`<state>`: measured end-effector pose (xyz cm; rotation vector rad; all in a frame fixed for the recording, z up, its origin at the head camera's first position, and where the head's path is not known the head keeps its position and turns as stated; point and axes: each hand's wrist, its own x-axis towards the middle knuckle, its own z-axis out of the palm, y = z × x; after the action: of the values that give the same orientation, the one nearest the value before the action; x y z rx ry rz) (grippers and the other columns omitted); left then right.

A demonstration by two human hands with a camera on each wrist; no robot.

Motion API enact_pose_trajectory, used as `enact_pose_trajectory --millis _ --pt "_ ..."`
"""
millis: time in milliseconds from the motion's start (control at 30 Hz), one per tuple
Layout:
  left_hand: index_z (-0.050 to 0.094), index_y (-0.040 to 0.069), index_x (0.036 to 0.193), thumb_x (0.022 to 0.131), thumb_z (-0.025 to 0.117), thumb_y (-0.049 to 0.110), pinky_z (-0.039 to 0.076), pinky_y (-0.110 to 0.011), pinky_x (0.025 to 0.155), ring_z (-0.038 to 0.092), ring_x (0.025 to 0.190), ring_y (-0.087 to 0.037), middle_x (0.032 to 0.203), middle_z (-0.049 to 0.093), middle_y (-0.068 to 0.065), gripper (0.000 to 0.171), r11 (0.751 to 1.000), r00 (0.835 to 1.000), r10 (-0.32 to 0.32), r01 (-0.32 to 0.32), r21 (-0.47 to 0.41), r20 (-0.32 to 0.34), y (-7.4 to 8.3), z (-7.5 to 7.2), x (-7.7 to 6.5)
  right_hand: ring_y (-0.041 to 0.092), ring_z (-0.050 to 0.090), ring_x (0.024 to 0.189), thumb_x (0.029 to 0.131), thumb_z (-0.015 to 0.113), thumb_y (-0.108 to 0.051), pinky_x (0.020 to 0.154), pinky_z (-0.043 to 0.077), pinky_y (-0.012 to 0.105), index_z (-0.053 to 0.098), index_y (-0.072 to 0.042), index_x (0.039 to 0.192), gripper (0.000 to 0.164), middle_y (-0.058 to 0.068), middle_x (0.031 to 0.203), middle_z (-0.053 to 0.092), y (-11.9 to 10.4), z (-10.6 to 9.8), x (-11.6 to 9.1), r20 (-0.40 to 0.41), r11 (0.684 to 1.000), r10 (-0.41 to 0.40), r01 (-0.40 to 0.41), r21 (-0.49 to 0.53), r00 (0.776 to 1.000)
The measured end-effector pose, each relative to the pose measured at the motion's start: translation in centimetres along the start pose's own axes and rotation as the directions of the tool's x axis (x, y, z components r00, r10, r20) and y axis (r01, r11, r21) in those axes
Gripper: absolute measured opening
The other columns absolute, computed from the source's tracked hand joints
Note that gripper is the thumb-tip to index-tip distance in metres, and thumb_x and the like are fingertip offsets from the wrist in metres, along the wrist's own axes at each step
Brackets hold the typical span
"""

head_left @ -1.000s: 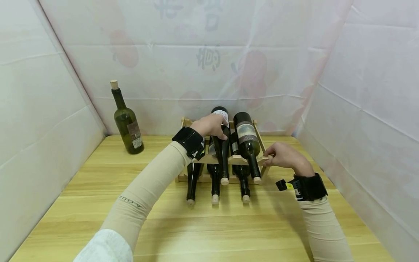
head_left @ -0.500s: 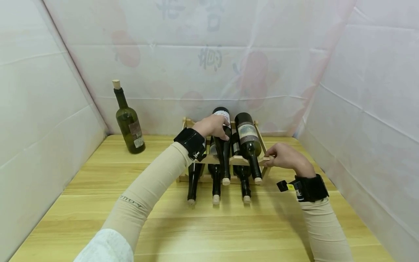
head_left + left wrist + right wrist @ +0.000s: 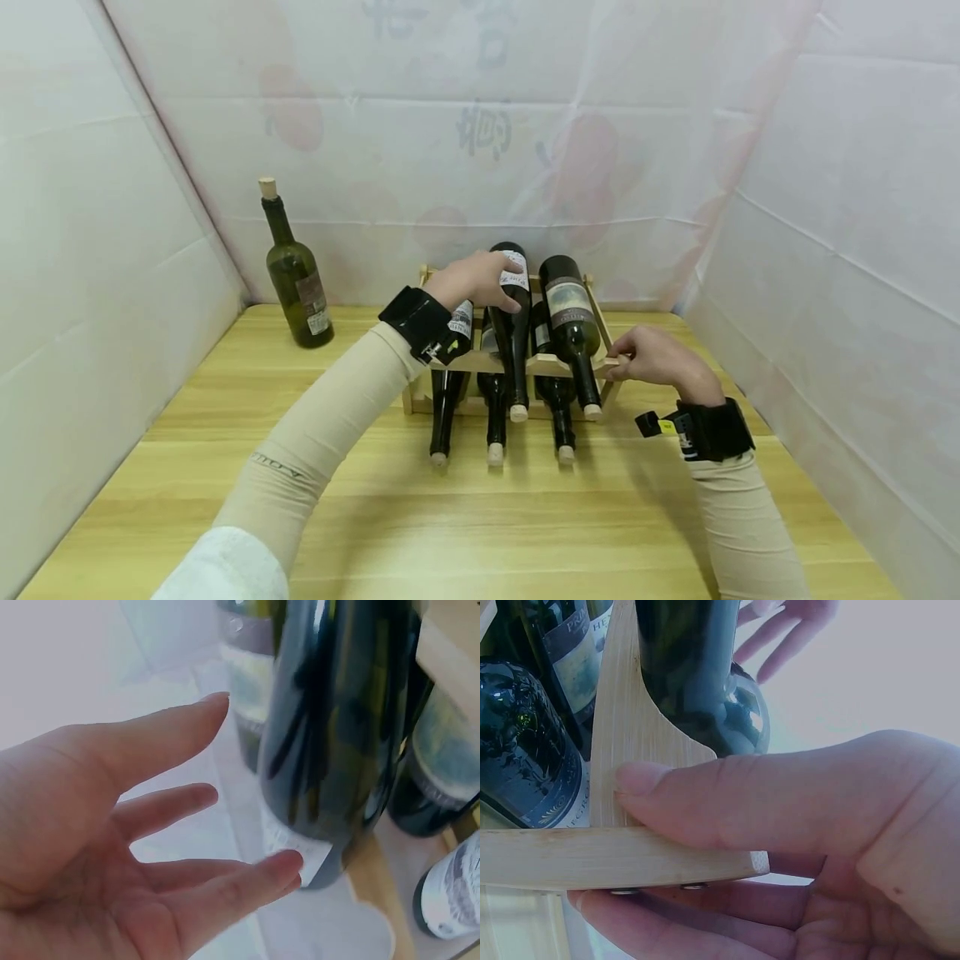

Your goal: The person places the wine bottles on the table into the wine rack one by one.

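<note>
A dark wine bottle (image 3: pixel 513 321) lies in the top row of a wooden wine rack (image 3: pixel 480 362), its corked neck pointing forward. My left hand (image 3: pixel 477 282) is just beside that bottle; in the left wrist view the fingers (image 3: pixel 225 892) are spread and loosely bent, with a gap between thumb and glass. At the rack's right front corner, my right hand (image 3: pixel 652 357) pinches the wooden rail, thumb on top and fingers beneath, as the right wrist view shows. To the right on the top row lies a second wine bottle (image 3: pixel 570 312) with a cream label.
Three bottles lie in the lower row, among them a left one (image 3: pixel 446 408), a middle one (image 3: pixel 494 408) and a right one (image 3: pixel 557 404). A corked green bottle (image 3: pixel 295 279) stands upright at the back left of the wooden table (image 3: pixel 450 533). White cloth walls (image 3: pixel 405 150) enclose the table.
My left hand has loosened from the top-row bottle and shifted slightly left, uncovering more of its label. The bottle stays in the rack. My right hand keeps its hold on the rail.
</note>
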<state>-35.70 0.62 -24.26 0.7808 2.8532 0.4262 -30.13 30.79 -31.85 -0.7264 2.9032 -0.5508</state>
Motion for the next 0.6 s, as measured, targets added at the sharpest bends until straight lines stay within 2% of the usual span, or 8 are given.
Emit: enact_pose_trajectory --millis 67,167,233,300,367,433,600 --pt "0.041 0.019 0.146 0.086 0.069 0.035 0.045 -0.036 0.083 0.059 0.096 -0.023 0.140 0.048 -0.010 0.069 0.999 1.000 -0.004 0.002 -0.047 -0.024 -0.5 -0.6 -0.3 0.015 0.048 0.065 0.080 0.074 -0.016 0.059 0.042 0.032 0.073 -0.013 0.081 0.003 -0.003 0.075 0.064 0.0 -0.1 -0.1 0.002 1.000 -0.002 0.002 -0.002 1.000" --pt "0.041 0.014 0.146 0.086 0.071 0.029 0.046 -0.034 0.069 0.054 0.066 -0.019 0.135 0.052 -0.011 0.069 0.992 0.997 -0.028 0.018 -0.122 -0.075 -1.2 -1.5 -1.0 0.015 0.049 0.066 0.080 0.075 -0.015 0.060 0.043 0.032 0.074 -0.013 0.082 0.004 -0.003 0.075 0.065 0.1 -0.2 -0.2 0.001 1.000 0.002 -0.002 -0.003 1.000" --pt "0.041 0.012 0.145 0.084 0.073 0.027 0.050 -0.037 0.069 0.052 0.070 -0.021 0.135 0.051 -0.013 0.071 0.988 0.993 -0.050 0.033 -0.150 -0.109 -1.8 -2.3 -1.6 0.015 0.050 0.065 0.079 0.075 -0.015 0.060 0.043 0.032 0.074 -0.012 0.082 0.004 -0.003 0.075 0.065 0.2 -0.1 -0.3 0.001 1.000 0.003 -0.003 0.002 1.000" --pt "0.043 0.010 0.144 0.082 0.074 0.028 0.050 -0.039 0.082 0.056 0.089 -0.022 0.145 0.041 -0.012 0.072 0.989 0.989 -0.064 0.044 -0.143 -0.136 -2.6 -3.0 -2.3 0.015 0.049 0.065 0.079 0.075 -0.016 0.059 0.043 0.032 0.074 -0.013 0.082 0.005 -0.003 0.074 0.064 0.2 0.0 -0.3 -0.003 1.000 0.004 -0.004 0.002 1.000" --pt "0.043 0.009 0.143 0.082 0.075 0.030 0.049 -0.042 0.086 0.055 0.100 -0.029 0.146 0.039 -0.013 0.072 0.988 0.985 -0.081 0.060 -0.139 -0.152 -3.7 -3.5 -3.1 0.015 0.048 0.064 0.079 0.075 -0.017 0.059 0.042 0.032 0.073 -0.013 0.081 0.005 -0.003 0.074 0.063 0.2 0.1 -0.3 -0.005 1.000 0.003 -0.003 0.002 1.000" --pt "0.043 0.009 0.143 0.083 0.073 0.033 0.048 -0.042 0.088 0.053 0.107 -0.028 0.147 0.038 -0.013 0.072 0.989 0.981 -0.108 0.090 -0.118 -0.159 -5.0 -3.8 -4.3 0.014 0.048 0.064 0.079 0.076 -0.019 0.058 0.042 0.031 0.073 -0.014 0.082 0.006 -0.004 0.074 0.063 0.2 0.3 -0.2 -0.002 1.000 0.002 -0.002 0.000 1.000" --pt "0.049 0.007 0.137 0.084 0.071 0.035 0.053 -0.041 0.073 0.060 0.090 -0.025 0.136 0.050 -0.015 0.064 0.976 0.963 -0.204 0.186 -0.113 -0.177 -8.9 -4.1 -7.4 0.014 0.048 0.064 0.079 0.076 -0.018 0.059 0.043 0.031 0.073 -0.013 0.082 0.007 -0.004 0.074 0.062 0.1 0.4 -0.1 -0.003 1.000 0.001 -0.001 -0.003 1.000"
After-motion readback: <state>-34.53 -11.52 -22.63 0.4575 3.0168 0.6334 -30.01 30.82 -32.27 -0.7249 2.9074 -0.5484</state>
